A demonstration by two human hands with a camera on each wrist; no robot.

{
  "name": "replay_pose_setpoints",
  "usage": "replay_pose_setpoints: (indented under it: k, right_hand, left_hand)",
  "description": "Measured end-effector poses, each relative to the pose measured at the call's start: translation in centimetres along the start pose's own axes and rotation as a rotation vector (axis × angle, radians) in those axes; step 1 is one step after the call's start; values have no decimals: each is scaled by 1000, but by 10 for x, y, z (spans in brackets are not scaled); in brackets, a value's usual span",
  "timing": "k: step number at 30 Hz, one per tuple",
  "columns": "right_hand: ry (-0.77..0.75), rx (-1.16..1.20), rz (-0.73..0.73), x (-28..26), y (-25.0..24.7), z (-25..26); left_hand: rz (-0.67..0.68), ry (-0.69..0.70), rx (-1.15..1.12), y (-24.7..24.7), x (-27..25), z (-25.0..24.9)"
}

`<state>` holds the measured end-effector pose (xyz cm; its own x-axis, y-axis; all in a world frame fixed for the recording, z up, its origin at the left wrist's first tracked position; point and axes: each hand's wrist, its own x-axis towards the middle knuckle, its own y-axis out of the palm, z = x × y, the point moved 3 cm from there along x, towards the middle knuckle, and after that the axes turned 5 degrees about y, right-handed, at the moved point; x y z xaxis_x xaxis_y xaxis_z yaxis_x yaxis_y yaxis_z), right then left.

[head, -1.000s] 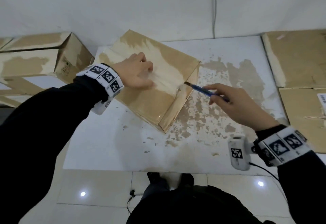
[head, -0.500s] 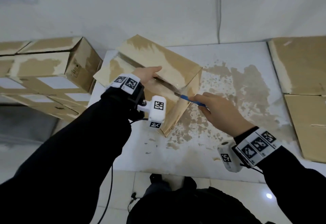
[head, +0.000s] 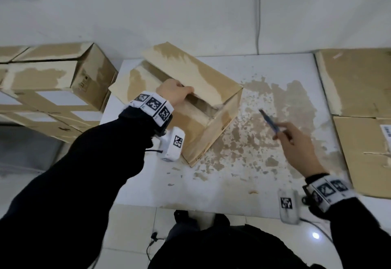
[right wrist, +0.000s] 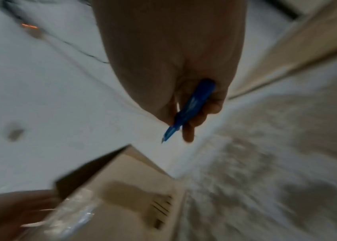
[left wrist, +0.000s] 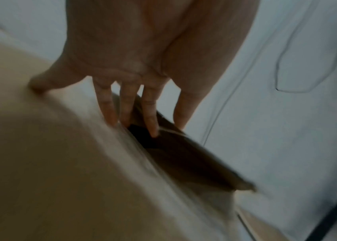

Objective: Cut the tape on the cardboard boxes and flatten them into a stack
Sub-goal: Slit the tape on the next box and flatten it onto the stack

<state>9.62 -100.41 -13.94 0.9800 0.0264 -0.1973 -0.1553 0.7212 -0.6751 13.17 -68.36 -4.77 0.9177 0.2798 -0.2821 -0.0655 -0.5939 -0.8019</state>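
The cardboard box (head: pixel 196 108) is sat on the white table (head: pixel 243 184), toward its back-left part, turned at an angle. Its top seam is already parted – a dark gap can be seen between the two top flaps, with the far flap (head: pixel 190 72) lifted a bit. The left hand (head: pixel 172 94) is laid over the near flap edge, and in the left wrist view its fingers (left wrist: pixel 150 117) are seen straight and slightly spread, tips dipping into the gap rather than gripping anything. Some crinkled clear tape (right wrist: pixel 75 216) is left hanging at the box's end.

The blue knife (head: pixel 268 121) is pinched in the right hand (head: pixel 296 150), fingers curled round the handle, blade held clear of the box, above the table.

Handling-wise: the box is probably empty and light, so it'll likely slide if pushed from one side only. The panels look stiff but the flaps should fold easily along their creases – best taken by the flap edges or opposite corners when it gets squashed flat. The torn, peeled surface is likely to give decent grip.

Further out, more taped boxes (head: pixel 53 84) are stacked on the left and flattened cardboard (head: pixel 355 82) is piled on the right.
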Motion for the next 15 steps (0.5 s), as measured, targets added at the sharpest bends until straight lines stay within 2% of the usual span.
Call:
replay_pose_setpoints:
  k: [2, 4, 5, 7, 8, 10, 12, 15]
  right_hand:
    - [165, -85, 84, -5, 24, -49]
    - [197, -157, 112, -9, 42, -71]
    - [161, -198, 85, -10, 46, -71]
    - [-57, -291, -51, -11, 47, -46]
    - [-196, -260, -102, -15, 47, -21]
    - [-476, -124, -62, -26, 51, 40]
    - [-699, -134, 44, -32, 68, 89]
    - [-811, -312, 91, -24, 93, 114]
  left_hand:
    - [62, 100, 249, -4, -2, -1]
    - [106, 164, 487, -12, -5, -1]
    - [110, 196, 570, -17, -8, -2]
    - [63, 285, 686, -27, -14, -6]
    - [32, 325, 720, -32, -18, -9]
    - [8, 365, 763, -45, -29, -10]
    - [-6, 376, 754, -62, -43, -6]
    - [26, 379, 688, -87, -71, 11]
